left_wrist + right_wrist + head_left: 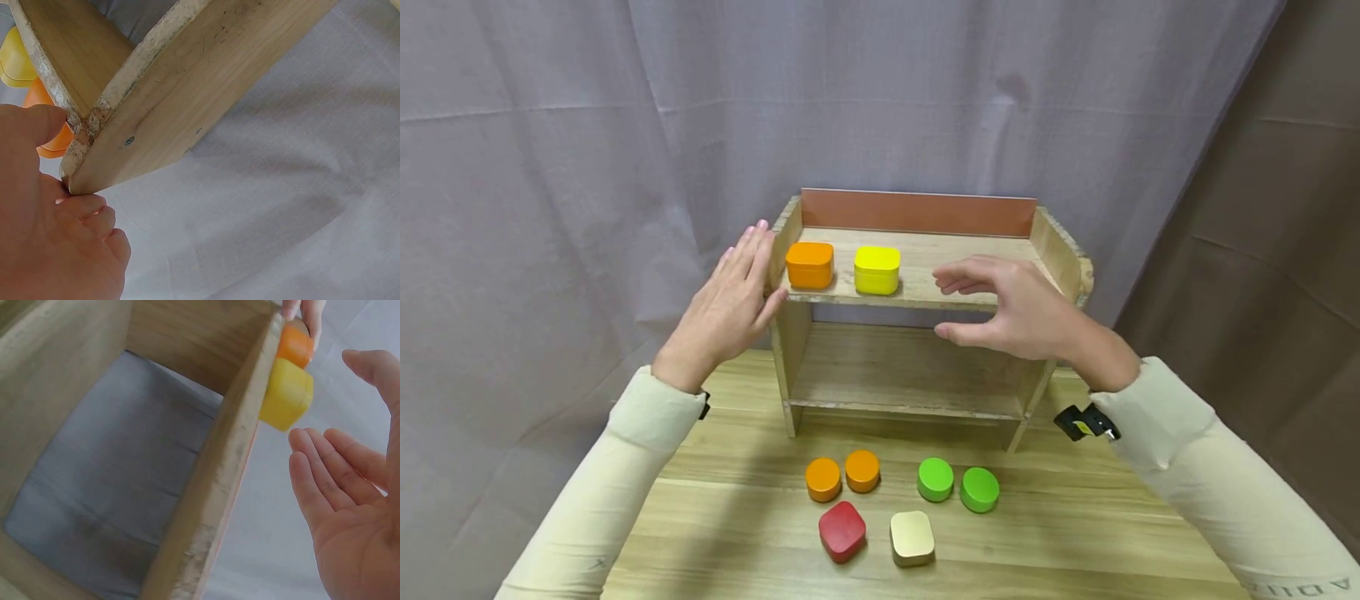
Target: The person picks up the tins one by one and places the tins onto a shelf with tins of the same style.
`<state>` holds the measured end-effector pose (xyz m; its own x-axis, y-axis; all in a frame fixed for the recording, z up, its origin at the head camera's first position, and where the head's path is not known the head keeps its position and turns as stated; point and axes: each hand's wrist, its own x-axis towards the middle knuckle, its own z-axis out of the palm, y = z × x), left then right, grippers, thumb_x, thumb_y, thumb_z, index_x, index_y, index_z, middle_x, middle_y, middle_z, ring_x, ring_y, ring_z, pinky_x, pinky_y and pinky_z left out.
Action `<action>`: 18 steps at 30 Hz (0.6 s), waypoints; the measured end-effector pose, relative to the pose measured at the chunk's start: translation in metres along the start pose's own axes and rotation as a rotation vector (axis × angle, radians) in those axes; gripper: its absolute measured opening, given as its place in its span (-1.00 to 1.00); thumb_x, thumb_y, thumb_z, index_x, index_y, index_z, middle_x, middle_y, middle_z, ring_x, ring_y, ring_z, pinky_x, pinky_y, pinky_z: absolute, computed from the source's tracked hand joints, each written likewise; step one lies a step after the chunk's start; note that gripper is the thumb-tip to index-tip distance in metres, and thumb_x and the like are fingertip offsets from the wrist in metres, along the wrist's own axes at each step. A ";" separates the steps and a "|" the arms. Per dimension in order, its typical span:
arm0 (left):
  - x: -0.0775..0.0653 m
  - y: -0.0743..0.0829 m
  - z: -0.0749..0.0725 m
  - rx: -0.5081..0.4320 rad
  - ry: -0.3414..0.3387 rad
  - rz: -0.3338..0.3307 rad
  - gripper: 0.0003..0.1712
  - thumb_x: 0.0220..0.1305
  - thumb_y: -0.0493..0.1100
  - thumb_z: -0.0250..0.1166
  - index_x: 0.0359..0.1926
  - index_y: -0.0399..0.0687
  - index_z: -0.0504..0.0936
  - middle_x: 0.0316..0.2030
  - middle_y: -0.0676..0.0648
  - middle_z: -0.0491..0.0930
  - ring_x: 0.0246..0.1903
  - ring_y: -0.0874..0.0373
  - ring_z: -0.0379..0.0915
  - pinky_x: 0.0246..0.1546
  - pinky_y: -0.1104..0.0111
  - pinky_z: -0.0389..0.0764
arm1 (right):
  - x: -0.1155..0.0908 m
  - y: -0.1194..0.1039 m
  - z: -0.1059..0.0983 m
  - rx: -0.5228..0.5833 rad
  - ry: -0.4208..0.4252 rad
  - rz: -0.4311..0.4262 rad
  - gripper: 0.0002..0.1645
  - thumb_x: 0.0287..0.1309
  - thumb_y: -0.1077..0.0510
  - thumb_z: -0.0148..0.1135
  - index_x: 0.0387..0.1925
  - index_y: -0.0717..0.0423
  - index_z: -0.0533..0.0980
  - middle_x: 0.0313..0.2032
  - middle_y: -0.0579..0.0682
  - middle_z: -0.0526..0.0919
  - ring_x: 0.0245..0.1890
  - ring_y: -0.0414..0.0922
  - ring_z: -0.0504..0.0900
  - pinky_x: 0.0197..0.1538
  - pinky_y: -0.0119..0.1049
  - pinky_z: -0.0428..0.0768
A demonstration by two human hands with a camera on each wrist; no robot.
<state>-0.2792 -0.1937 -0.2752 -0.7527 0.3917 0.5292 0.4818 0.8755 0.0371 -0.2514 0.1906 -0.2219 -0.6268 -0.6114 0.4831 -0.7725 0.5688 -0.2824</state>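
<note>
At the left end of a small wooden shelf unit, my left hand holds the side panel's front edge, thumb at the front and fingers along the outside. The left wrist view shows the panel's corner between thumb and fingers. An orange rounded-square box sits on the top board beside that hand, with a yellow rounded-square box to its right. My right hand hovers in front of the top board's right half, thumb and fingers spread apart, holding nothing. In the right wrist view its fingertips are near the yellow box.
On the table before the unit lie two orange round pieces, two green round pieces, a red rounded-square box and a pale gold one. A brown strip lines the top board's back. Grey curtain hangs behind.
</note>
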 end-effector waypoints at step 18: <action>0.000 0.001 -0.003 0.003 -0.012 -0.007 -0.10 0.66 0.05 0.05 0.69 -0.29 -0.16 0.71 -0.27 -0.19 0.71 -0.19 -0.22 0.68 -0.14 0.01 | -0.083 0.012 0.074 0.055 -0.083 -0.070 -0.24 -0.01 0.04 0.68 0.24 0.12 0.61 0.11 -0.02 0.77 0.06 -0.10 0.77 0.14 -0.11 0.78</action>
<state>-0.2769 -0.1939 -0.2727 -0.7613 0.3888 0.5189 0.4751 0.8791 0.0383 -0.2163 0.2072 -0.3264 -0.5756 -0.6931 0.4339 -0.8177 0.4934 -0.2965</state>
